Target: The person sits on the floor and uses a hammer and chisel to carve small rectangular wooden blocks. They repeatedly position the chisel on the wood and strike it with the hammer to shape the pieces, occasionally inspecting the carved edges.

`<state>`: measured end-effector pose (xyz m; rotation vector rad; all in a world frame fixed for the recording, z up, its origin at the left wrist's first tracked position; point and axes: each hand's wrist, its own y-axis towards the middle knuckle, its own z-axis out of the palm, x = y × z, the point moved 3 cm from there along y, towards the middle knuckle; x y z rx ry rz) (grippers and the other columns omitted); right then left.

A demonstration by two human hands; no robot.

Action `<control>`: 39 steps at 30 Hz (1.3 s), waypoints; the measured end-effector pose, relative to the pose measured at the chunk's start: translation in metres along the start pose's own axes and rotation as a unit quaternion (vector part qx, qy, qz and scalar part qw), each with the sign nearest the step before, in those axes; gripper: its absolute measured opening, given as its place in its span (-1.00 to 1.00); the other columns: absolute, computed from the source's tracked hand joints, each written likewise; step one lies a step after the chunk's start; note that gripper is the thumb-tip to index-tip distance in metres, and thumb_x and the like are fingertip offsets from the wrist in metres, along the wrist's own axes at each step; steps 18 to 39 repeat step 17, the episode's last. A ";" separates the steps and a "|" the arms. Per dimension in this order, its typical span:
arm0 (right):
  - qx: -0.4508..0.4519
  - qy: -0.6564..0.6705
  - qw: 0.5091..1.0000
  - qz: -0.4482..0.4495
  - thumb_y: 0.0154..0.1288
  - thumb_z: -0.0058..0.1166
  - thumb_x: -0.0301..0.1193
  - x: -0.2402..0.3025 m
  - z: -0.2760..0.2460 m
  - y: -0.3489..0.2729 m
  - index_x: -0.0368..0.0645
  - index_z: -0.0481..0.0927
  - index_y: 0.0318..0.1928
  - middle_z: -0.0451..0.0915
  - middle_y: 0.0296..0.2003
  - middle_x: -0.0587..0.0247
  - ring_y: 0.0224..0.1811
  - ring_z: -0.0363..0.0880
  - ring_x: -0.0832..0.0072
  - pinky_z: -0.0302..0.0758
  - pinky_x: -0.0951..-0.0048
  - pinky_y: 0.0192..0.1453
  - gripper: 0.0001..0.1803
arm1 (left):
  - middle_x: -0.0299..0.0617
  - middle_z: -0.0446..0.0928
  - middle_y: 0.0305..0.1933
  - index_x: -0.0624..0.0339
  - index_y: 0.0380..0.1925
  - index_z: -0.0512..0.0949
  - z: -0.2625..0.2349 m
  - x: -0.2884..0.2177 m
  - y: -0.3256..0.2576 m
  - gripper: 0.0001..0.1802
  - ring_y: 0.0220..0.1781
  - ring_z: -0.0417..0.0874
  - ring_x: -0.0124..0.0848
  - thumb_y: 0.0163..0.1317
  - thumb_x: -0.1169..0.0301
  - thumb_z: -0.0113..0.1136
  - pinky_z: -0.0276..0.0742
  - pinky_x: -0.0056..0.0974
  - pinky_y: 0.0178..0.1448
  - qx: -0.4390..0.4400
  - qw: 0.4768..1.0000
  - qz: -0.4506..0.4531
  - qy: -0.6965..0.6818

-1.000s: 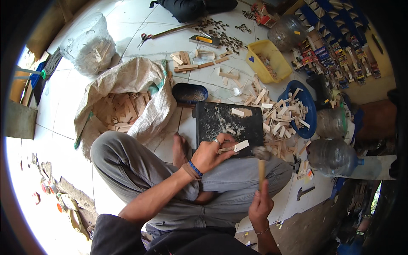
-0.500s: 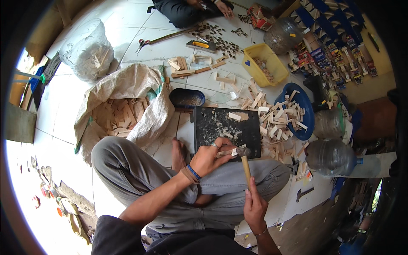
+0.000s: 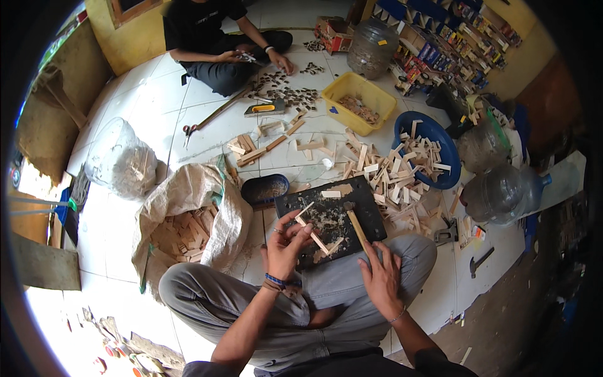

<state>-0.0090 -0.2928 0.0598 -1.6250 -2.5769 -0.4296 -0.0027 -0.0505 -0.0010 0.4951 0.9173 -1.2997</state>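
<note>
My left hand (image 3: 287,246) is closed around a small L-shaped wooden piece (image 3: 312,234), held above a black board (image 3: 336,235) in front of my crossed legs. On the board lies a hammer (image 3: 357,227), its head pointing away from me and its wooden handle toward my right hand. My right hand (image 3: 382,276) rests by my right knee, fingers spread and stretched at the handle's end, not wrapped round it. A loose wood block (image 3: 331,194) and wood dust lie on the board's far part.
Wooden pieces (image 3: 383,179) heap beside a blue basin (image 3: 455,169). An open sack (image 3: 235,220) of wood scraps stands left, near a dark blue tray (image 3: 264,188). A yellow tub (image 3: 336,110) is farther off. A second hammer (image 3: 482,262) lies right. Another person (image 3: 217,50) sits opposite.
The hammer has gone from against the wooden piece down onto the board, and my right hand's fingers have spread. My left hand has tilted the piece upward. The view has lifted, showing more of the other person.
</note>
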 end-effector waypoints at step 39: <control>-0.161 0.123 0.977 -0.065 0.39 0.31 -0.35 -0.026 -0.010 0.111 -0.05 0.76 -0.07 0.64 -0.07 0.18 -0.06 0.67 0.23 0.47 0.15 0.08 -0.84 | -0.01 0.54 0.42 0.24 0.53 0.27 -0.001 -0.041 -0.015 -0.34 0.35 0.64 -0.26 0.50 0.52 0.26 0.53 -0.23 0.41 0.141 0.975 -0.012 0.170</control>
